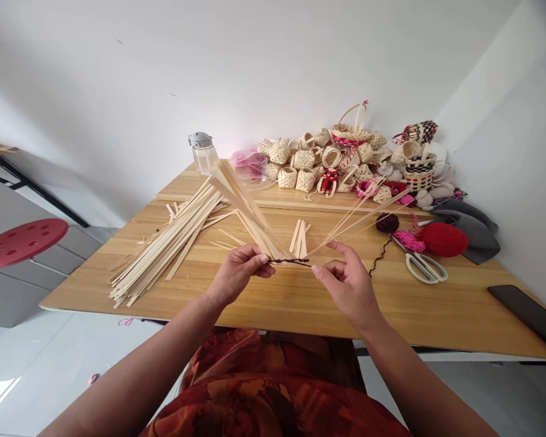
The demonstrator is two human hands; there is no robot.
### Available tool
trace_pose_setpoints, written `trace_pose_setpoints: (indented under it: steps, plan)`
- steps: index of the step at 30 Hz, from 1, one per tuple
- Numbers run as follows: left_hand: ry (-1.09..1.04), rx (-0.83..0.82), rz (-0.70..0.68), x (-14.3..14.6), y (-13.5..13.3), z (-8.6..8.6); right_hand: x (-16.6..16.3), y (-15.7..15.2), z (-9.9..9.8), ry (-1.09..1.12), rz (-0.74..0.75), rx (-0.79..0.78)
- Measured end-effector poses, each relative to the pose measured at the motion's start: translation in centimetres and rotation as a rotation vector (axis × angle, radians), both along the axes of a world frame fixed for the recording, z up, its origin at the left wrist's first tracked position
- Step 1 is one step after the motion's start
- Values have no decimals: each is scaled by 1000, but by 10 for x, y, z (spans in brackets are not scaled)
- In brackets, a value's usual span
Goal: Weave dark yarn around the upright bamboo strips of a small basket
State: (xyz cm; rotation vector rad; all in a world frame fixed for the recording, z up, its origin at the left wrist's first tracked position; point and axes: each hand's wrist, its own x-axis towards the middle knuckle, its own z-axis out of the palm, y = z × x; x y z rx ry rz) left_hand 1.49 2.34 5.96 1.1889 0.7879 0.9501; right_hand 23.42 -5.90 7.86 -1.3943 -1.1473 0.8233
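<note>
My left hand (242,272) is closed, its thumb and fingers pinching the lower ends of a fan of pale wood strips (248,212). Along the base of the fan runs a dark yarn (289,261), twisted around the strips. At the right end, the thumb and a finger of my right hand (349,280) pinch together on the yarn's loose end. Thin split strips (359,213) spread up and right above that hand. A few short strips (299,238) appear just behind the yarn.
A pile of long strips (170,240) covers the table's left part. Small woven baskets (304,159) crowd the back, near a lidded jar (204,155). Rightward are a dark yarn ball (387,223), red yarn (443,238), scissors (425,267) and a phone (528,312).
</note>
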Motion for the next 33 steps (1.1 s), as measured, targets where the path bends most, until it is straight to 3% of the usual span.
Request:
trace_pose_setpoints:
  steps: [3, 10, 21, 33]
  plan:
    - [-14, -26, -3, 1, 0, 4, 5, 2, 2, -6, -24, -26]
    - [-36, -26, -5, 3, 2, 18, 13, 8, 15, 242, 76, -31]
    - [-136, -84, -34, 8, 6, 44, 14, 23, 49, 319, 17, 33]
    - [-118, -97, -23, 8, 4, 41, 18, 21, 52, 523, 57, -70]
